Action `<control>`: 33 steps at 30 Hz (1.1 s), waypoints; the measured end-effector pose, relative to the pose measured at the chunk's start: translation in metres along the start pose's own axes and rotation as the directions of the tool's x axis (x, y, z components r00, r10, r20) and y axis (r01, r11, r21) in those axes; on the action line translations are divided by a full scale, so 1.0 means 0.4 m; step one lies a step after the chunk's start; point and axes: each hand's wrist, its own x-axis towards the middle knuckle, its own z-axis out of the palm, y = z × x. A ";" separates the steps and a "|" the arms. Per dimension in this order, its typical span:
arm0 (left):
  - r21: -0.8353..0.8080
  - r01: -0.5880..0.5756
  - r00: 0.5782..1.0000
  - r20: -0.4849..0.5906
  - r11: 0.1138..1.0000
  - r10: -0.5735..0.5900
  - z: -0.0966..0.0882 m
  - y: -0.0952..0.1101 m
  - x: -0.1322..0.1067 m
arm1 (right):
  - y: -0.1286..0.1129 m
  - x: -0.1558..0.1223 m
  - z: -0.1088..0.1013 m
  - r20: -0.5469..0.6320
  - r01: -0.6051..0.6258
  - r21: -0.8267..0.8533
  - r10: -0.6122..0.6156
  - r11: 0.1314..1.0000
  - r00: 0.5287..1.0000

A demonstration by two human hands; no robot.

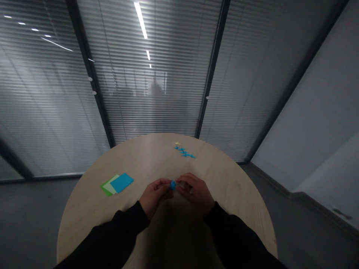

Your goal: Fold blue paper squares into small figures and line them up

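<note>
A small piece of folded blue paper (172, 185) is between my two hands, above the middle of the round table. My left hand (156, 193) pinches its left side with thumb and fingers. On the other side, the fingertips of my right hand (196, 189) are closed at its right edge. The paper's exact folded shape is too small to make out. Toward the far edge lie several small folded blue paper pieces (183, 152) with pointed ends, and a yellow folded paper piece (177, 143) sits just beyond them.
Left of my hands, a blue paper sheet (122, 182) overlaps a pale green sheet (110, 187) and a brighter green sheet (106, 191). The wooden round table (224, 175) stands near a glass partition with blinds (157, 112). A white wall (316, 130) rises to the right.
</note>
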 end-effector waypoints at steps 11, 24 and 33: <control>0.066 0.061 0.993 0.101 0.996 -0.067 0.001 -0.002 -0.004 | -0.010 0.003 -0.016 0.097 0.003 -0.032 0.000 0.999 0.995; 0.123 0.086 0.986 0.135 0.989 -0.103 -0.004 0.002 0.000 | 0.009 -0.003 0.018 0.262 -0.478 0.464 0.400 0.746 0.878; 0.024 0.038 0.999 0.016 0.999 -0.038 0.001 -0.007 0.004 | -0.031 -0.003 0.041 0.305 -0.617 0.521 0.546 0.590 0.780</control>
